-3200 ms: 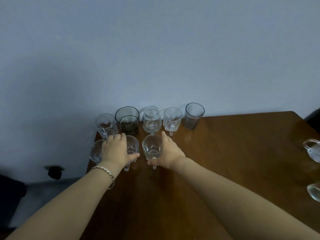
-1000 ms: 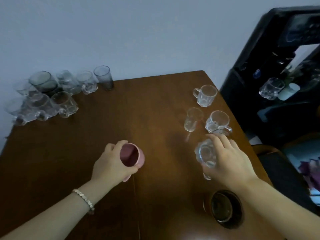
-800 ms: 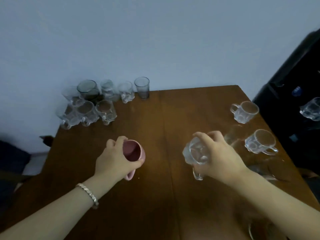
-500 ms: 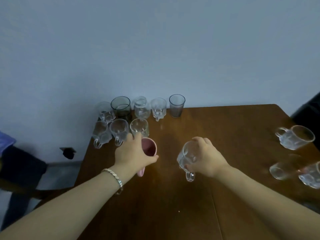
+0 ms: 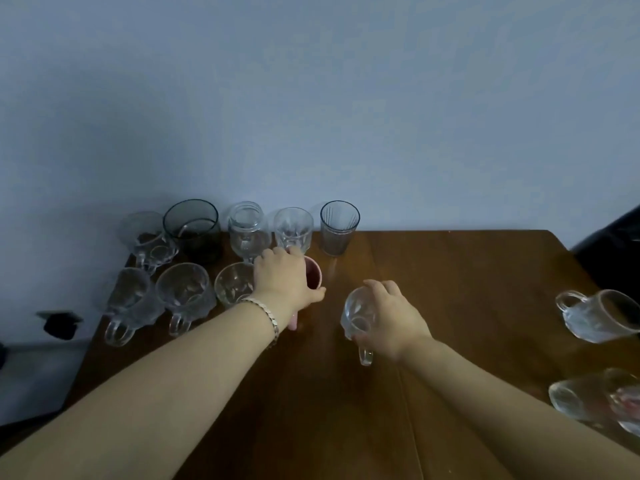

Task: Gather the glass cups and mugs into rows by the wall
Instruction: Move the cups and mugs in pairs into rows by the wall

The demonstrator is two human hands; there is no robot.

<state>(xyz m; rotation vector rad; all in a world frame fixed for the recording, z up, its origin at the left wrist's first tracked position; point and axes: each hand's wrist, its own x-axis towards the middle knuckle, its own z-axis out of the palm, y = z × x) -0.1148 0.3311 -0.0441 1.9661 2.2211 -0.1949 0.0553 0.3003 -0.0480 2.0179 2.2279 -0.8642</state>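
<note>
pink mug (image 5: 313, 276) half-hidden by left hand (image 5: 284, 282); right-edge mugs (image 5: 623, 403) cropped, blurred

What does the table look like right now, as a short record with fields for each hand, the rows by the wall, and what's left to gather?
left hand: grips pink mug, at the right end of the front row
right hand: holds clear glass mug, tilted
back row: five glasses along the wall, dark tumbler second from left
front row: three clear mugs
left to gather: clear mugs at the table's right edge
</note>
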